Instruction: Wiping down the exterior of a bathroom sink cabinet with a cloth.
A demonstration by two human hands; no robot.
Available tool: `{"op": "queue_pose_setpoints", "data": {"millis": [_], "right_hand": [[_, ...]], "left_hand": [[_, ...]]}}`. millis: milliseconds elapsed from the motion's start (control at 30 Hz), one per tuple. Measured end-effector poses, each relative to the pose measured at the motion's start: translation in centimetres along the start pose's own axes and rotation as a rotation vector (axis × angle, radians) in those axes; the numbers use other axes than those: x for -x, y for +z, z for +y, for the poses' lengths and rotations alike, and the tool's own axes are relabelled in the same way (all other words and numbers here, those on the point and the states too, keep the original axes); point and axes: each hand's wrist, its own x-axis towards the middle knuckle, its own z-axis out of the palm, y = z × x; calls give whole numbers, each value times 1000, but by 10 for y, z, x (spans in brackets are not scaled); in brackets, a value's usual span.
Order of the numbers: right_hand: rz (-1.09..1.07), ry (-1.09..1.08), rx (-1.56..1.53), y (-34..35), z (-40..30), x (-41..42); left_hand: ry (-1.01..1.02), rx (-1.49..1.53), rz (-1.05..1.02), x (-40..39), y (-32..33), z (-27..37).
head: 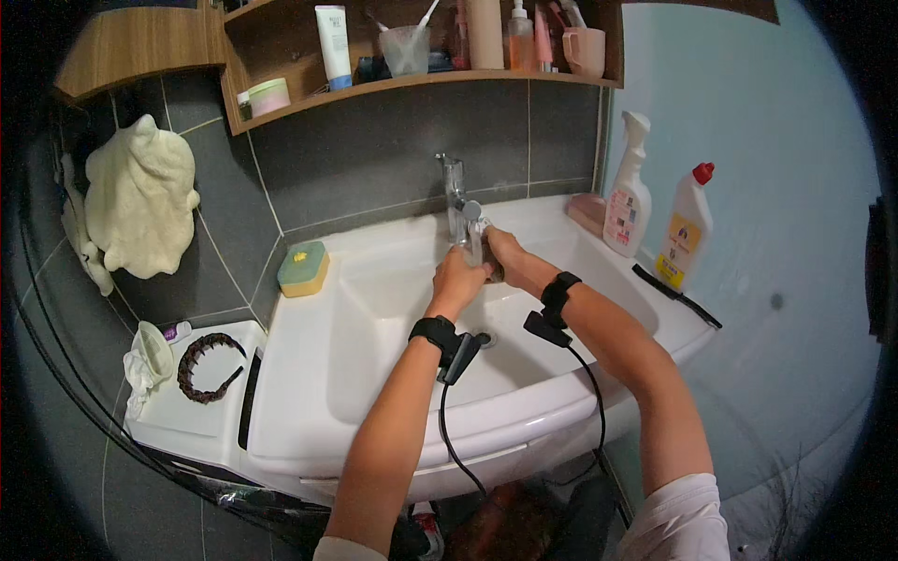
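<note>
Over the back of the white sink basin [365, 294], my left hand [457, 282] and my right hand [508, 254] are close together under the chrome faucet [456, 203]. The fingers of my left hand are curled, its thumb pointing to the right. My right hand reaches in from the right, its fingertips beside the end of the faucet. A pale, shiny streak shows between the hands; I cannot tell if it is running water or a held thing. My own fingers hide most of that spot. Below them lies the round drain [485, 339].
A green and yellow sponge [303, 269] sits on the left rim. On the right stand a white spray bottle [628, 189], a red-capped cleaner bottle [686, 228] and a black squeegee-like strip [677, 297]. Cables [449, 428] hang from both wrist straps. A wooden shelf [421, 81] juts out above.
</note>
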Motion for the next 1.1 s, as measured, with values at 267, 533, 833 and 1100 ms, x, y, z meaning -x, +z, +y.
{"op": "queue_pose_setpoints", "data": {"millis": [267,533,833,1100], "right_hand": [[35,29,46,14,9,12],[-167,46,-53,21,-10,25],[-17,-31,-93,16,9,-7],[-37,4,-297,7,19,-43]], "left_hand": [[-13,-15,26,-2,-6,2],[137,-18,152,-3,-6,3],[229,-182,263,-11,2,-12],[263,-133,320,4,5,11]]}}
